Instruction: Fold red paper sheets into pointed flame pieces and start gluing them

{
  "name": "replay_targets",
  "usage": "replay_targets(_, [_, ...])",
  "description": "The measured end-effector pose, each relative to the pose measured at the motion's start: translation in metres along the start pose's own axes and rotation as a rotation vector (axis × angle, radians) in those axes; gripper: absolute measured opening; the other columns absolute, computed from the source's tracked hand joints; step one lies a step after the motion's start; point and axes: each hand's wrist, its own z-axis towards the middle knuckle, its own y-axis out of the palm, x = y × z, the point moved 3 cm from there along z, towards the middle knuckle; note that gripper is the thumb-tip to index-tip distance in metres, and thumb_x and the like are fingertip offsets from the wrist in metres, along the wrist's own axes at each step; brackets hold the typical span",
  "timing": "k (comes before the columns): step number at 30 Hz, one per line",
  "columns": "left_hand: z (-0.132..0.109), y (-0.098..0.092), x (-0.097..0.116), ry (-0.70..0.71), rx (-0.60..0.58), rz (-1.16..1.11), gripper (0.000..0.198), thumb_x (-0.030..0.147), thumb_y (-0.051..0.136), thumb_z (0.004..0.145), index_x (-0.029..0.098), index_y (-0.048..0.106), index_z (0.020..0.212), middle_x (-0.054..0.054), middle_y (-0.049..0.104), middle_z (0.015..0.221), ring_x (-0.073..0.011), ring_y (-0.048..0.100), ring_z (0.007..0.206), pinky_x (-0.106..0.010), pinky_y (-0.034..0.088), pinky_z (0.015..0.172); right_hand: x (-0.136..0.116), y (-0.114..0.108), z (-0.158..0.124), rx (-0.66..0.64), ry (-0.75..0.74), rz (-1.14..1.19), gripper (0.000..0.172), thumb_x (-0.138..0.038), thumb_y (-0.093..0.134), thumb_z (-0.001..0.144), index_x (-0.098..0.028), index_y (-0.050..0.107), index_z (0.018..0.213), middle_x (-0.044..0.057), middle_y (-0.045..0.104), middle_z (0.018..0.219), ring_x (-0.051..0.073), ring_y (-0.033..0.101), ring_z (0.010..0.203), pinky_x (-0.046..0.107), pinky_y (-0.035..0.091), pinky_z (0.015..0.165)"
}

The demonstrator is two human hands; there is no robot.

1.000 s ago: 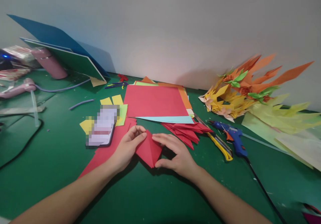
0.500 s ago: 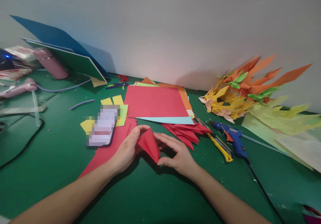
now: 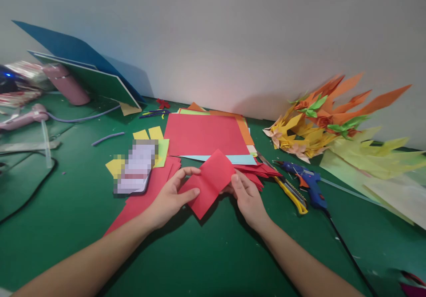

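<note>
Between my hands is a square piece of red paper, unfolded and turned cornerwise, with a crease across its middle. My left hand grips its left side, thumb on top and fingers behind. At the right corner, my right hand pinches it with the thumb in front; some of its fingers are hidden behind the paper. Beyond it lies a stack of coloured sheets with a red sheet on top. Folded red paper pieces lie just behind my right hand, and red sheets extend beneath my left forearm.
A phone rests on the paper at left. To the right are a yellow cutter, a blue glue gun with its cord, and orange and yellow paper flowers. A pink bottle and pink glue gun stand further left.
The red paper was folded along its diagonal and now is opened out flat as a square. My right hand has shifted up and right to its corner.
</note>
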Motion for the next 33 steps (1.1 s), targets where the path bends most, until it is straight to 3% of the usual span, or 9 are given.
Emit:
replay_targets(5, [0.0,-0.001,-0.001,0.004,-0.027,0.072,0.034,0.028,0.072,0.073,0.026,0.059,0.104,-0.002,0.055,0.104,-0.0148,0.056,0.076,-0.025,0.05,0.062,0.008,-0.003,0.002,0.063,0.09,0.018,0.048,-0.067,0.062,0.074,-0.02,0.056,0.068,0.001,0.063,0.06,0.015,0.059,0.048,0.028,0.049,0.049])
replay_targets(8, [0.001,-0.003,-0.002,0.132,-0.031,0.231,0.033,0.025,0.071,0.072,0.025,0.061,0.103,-0.004,0.053,0.106,-0.0192,0.056,0.091,-0.033,0.05,0.079,0.006,-0.004,0.003,0.063,0.079,0.027,0.048,-0.066,0.064,0.073,-0.019,0.058,0.067,-0.001,0.06,0.056,0.013,0.056,0.045,0.025,0.046,0.048])
replay_targets(11, [0.002,-0.004,-0.003,0.273,-0.008,0.398,0.023,0.026,0.069,0.073,0.023,0.066,0.096,-0.006,0.05,0.112,-0.0245,0.049,0.113,-0.041,0.041,0.098,0.002,-0.005,0.002,0.062,0.061,0.032,0.046,-0.062,0.066,0.073,-0.019,0.056,0.062,-0.004,0.056,0.049,0.01,0.052,0.043,0.023,0.042,0.047])
replay_targets(15, [-0.001,0.003,-0.004,0.291,-0.055,0.513,0.023,0.03,0.071,0.072,0.022,0.063,0.091,-0.007,0.05,0.111,-0.0243,0.051,0.109,-0.041,0.043,0.095,0.001,-0.002,0.0,0.043,0.077,0.07,0.047,-0.06,0.07,0.071,-0.02,0.05,0.056,-0.006,0.052,0.041,0.008,0.045,0.038,0.021,0.036,0.043])
replay_targets(19, [-0.007,0.011,-0.005,0.254,-0.101,0.561,0.023,0.026,0.069,0.071,0.021,0.056,0.089,-0.002,0.054,0.091,-0.0193,0.055,0.086,-0.035,0.046,0.08,0.002,0.0,0.0,0.036,0.099,0.099,0.05,-0.062,0.073,0.066,-0.021,0.047,0.054,-0.007,0.049,0.039,0.007,0.04,0.036,0.02,0.031,0.039])
replay_targets(22, [-0.007,0.012,-0.006,0.26,-0.071,0.548,0.021,0.022,0.067,0.07,0.021,0.056,0.087,-0.002,0.054,0.091,-0.0187,0.053,0.087,-0.034,0.044,0.081,0.001,0.002,0.0,0.036,0.108,0.112,0.051,-0.063,0.073,0.064,-0.021,0.046,0.054,-0.007,0.047,0.038,0.007,0.038,0.035,0.019,0.029,0.039])
replay_targets(28, [0.0,0.008,-0.009,0.0,-0.073,0.202,0.025,0.03,0.071,0.068,0.019,0.053,0.081,0.002,0.052,0.08,-0.0118,0.048,0.069,-0.025,0.042,0.063,0.004,0.001,-0.001,0.038,0.12,0.177,0.051,-0.064,0.071,0.068,-0.021,0.046,0.057,-0.008,0.046,0.041,0.006,0.035,0.037,0.019,0.027,0.04])
replay_targets(33, [0.001,0.007,-0.005,-0.098,-0.054,0.057,0.034,0.032,0.08,0.06,0.018,0.057,0.08,0.002,0.054,0.081,-0.0112,0.049,0.07,-0.024,0.041,0.063,0.011,0.001,-0.001,-0.005,0.114,0.228,0.049,-0.064,0.065,0.075,-0.021,0.049,0.06,-0.007,0.046,0.045,0.008,0.036,0.04,0.02,0.029,0.04])
